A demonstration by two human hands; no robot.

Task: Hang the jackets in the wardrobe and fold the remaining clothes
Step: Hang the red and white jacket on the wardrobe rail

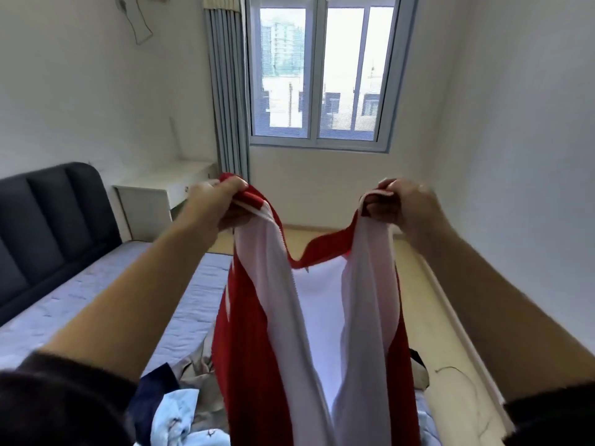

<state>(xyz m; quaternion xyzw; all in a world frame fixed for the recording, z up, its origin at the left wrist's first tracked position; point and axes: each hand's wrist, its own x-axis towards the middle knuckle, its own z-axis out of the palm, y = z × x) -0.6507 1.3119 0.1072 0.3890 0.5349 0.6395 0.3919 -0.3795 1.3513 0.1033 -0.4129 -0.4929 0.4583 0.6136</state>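
A red and white jacket (318,317) hangs in the air in front of me over the bed, its white lining facing me. My left hand (219,204) grips one top corner by the red ribbed edge. My right hand (399,204) grips the other top corner, about shoulder width away. The red collar sags between the two hands. Beneath the jacket a heap of other clothes (180,400) lies on the mattress: a light blue patterned piece, a navy one and a beige one. A dark garment (418,368) shows at the jacket's right edge.
The bed's pale blue mattress (80,304) runs to the left, with a dark padded headboard (48,220). A white desk (161,194) stands in the far left corner by grey curtains (228,91) and a window (322,69). Yellowish floor (450,317) lies to the right, along a white wall.
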